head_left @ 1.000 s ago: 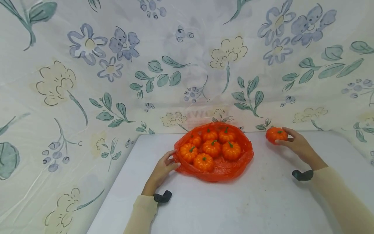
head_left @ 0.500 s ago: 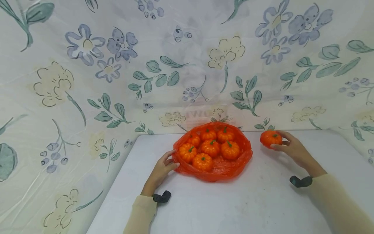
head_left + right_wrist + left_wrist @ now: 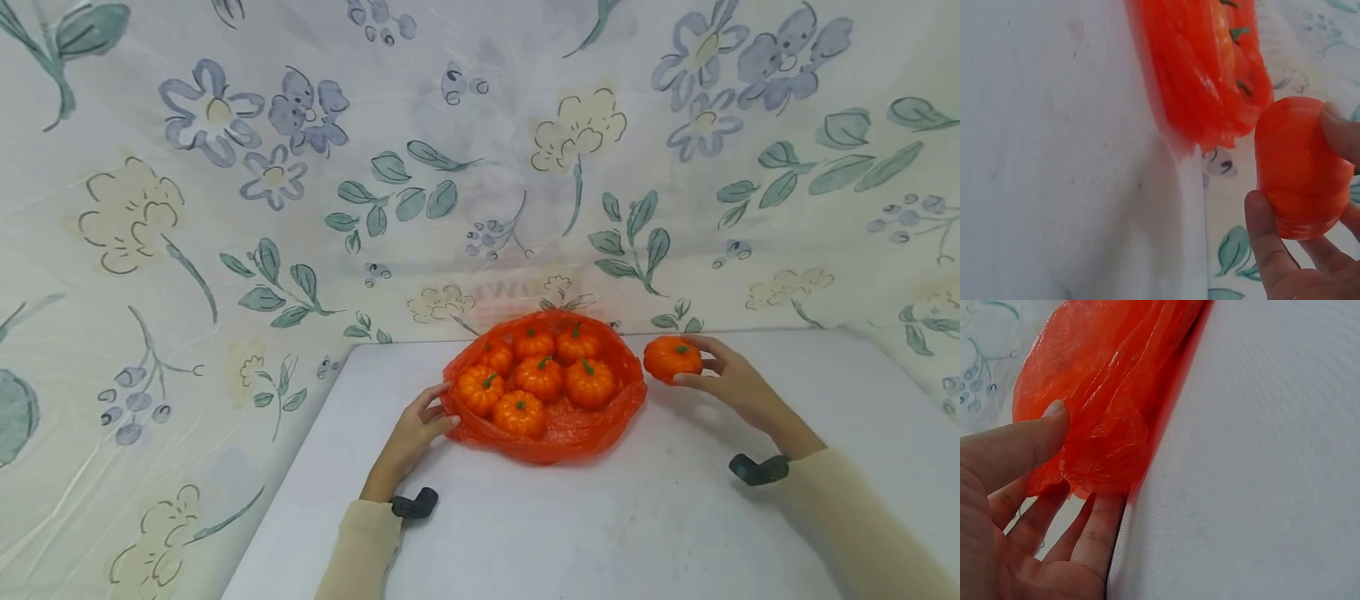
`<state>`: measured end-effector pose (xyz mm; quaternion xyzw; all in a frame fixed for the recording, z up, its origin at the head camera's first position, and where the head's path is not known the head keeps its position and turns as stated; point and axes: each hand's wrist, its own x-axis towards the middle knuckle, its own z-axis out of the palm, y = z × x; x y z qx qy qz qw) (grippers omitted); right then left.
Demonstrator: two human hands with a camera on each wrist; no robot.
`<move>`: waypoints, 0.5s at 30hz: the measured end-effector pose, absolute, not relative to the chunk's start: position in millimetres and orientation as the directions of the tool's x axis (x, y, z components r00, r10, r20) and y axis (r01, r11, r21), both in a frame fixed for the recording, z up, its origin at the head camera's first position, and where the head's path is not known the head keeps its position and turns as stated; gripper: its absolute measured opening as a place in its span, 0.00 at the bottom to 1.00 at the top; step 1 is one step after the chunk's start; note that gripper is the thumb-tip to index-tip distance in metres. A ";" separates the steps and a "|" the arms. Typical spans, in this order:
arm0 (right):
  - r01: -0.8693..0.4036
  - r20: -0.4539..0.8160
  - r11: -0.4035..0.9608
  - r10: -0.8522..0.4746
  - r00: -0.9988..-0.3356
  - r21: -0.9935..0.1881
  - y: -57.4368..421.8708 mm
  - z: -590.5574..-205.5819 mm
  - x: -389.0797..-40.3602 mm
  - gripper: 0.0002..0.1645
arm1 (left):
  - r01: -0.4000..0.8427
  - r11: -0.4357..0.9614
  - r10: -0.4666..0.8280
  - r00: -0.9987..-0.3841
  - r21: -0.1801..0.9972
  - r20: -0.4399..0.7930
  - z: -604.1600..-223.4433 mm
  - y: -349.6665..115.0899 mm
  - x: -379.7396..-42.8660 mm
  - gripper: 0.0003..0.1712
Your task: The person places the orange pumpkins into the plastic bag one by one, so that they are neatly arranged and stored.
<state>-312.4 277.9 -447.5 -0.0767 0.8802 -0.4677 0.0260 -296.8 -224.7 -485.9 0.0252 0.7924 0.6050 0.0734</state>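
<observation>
My right hand (image 3: pixel 741 389) holds a small orange toy pumpkin (image 3: pixel 669 362) with a green stem, thumb on one side and fingers on the other. In the right wrist view, this pumpkin (image 3: pixel 1300 169) appears raised above the table's level. Just left of it, an opened red plastic bag (image 3: pixel 551 452) sits on the table with several similar pumpkins (image 3: pixel 538 379) inside. At the bag's left side, my left hand (image 3: pixel 408 435) holds its edge. The left wrist view has the thumb (image 3: pixel 1035 440) against the crinkled plastic (image 3: pixel 1107 434) and the other fingertips partly hidden behind it.
A white table (image 3: pixel 585 533) lies under the bag, which is near the back edge. Behind and to the left hangs a floral-print sheet (image 3: pixel 510 167). Dark wrist devices sit on the left wrist (image 3: pixel 415 503) and right wrist (image 3: pixel 759 469).
My right hand has carried the pumpkin leftward, from well right of the bag to right beside its rim. My left hand has stayed at the bag's left edge.
</observation>
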 end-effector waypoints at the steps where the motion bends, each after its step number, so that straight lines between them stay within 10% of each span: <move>1: -0.121 0.034 0.546 -0.167 -0.985 -0.829 276.5 -446.8 -311.6 0.54 | -0.050 0.265 0.128 -0.988 0.963 -0.087 -485.9 -224.6 -296.8 0.39; 15: -0.160 0.057 0.485 -0.222 -0.973 -0.860 254.5 -438.6 -304.4 0.51 | -0.026 0.265 0.145 -0.987 0.964 -0.067 -484.6 -224.0 -294.7 0.38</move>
